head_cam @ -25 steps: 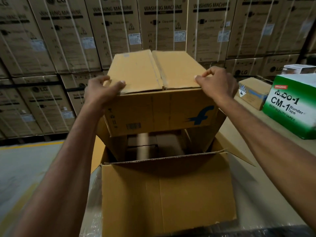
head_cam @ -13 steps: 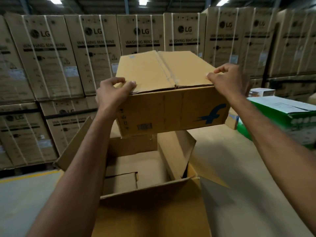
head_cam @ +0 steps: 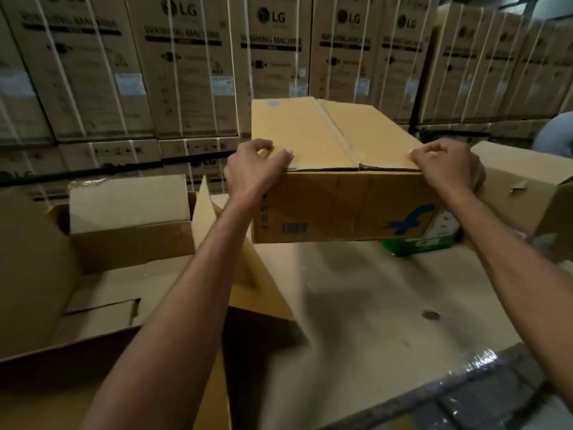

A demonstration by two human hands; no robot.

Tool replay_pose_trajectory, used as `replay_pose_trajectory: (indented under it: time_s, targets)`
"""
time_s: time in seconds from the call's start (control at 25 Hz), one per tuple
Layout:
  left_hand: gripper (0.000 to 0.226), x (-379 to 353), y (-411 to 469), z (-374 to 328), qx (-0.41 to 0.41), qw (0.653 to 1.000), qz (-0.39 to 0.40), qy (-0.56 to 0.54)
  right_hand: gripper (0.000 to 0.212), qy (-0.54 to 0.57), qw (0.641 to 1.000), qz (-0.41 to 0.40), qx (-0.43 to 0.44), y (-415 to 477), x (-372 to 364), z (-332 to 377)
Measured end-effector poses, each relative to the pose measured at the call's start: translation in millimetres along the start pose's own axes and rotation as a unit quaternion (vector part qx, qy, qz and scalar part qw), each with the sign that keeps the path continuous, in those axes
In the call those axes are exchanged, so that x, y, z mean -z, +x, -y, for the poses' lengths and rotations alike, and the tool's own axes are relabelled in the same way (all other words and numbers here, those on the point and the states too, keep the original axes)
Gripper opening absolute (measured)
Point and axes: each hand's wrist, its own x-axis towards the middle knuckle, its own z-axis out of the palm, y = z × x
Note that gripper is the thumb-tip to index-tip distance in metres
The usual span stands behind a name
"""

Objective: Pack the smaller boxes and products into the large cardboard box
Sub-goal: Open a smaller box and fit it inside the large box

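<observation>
A brown cardboard box (head_cam: 341, 200) with a blue logo and a barcode on its near side hangs in the air above the table. My left hand (head_cam: 252, 172) grips its near left top corner, and my right hand (head_cam: 446, 166) grips its near right top corner. The large cardboard box (head_cam: 34, 274) stands open at the left, flaps up, with a smaller brown box (head_cam: 130, 221) inside at its far end. The held box is to the right of the large box, not over its opening.
A green and white carton (head_cam: 434, 237) sits behind the held box, and another brown carton (head_cam: 527, 187) lies at the right. The tabletop (head_cam: 387, 305) is cardboard-covered with shiny wrap at its near edge. Stacked washing machine cartons (head_cam: 186, 72) wall the back. A person's sleeve (head_cam: 555, 131) shows far right.
The held box has moved from above the large box's opening to the right, over the table. Both hands keep their grip on its corners. The view has swung right.
</observation>
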Motion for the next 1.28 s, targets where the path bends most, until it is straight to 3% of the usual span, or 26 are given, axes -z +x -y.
replay_pose_trajectory:
  time_s: [0.32,0.44,0.76,0.88,1.04,1.28]
  targets:
    - [0.053,-101,-68,76,0.095,0.990,0.092,0.045,0.041,-0.055,0.989,0.100,-0.099,-25,-47,-150]
    - [0.055,-117,-89,113,0.135,0.980,0.123,0.079,0.031,-0.117,0.981,0.119,-0.098,-60,-57,-176]
    - [0.056,-150,-138,163,0.130,0.964,0.179,0.149,0.047,-0.232,0.946,0.204,-0.093,-106,-73,-219]
    - [0.037,-145,-134,144,0.046,0.976,0.130,0.167,0.053,-0.255,0.949,0.181,-0.031,-117,-84,-191]
    - [0.022,-110,-118,92,-0.045,0.994,-0.015,0.094,0.043,-0.076,0.967,0.217,0.107,-146,-113,-81]
    - [0.016,14,-78,83,-0.109,0.981,-0.155,0.044,0.069,0.103,0.939,0.278,0.176,-209,-147,66]
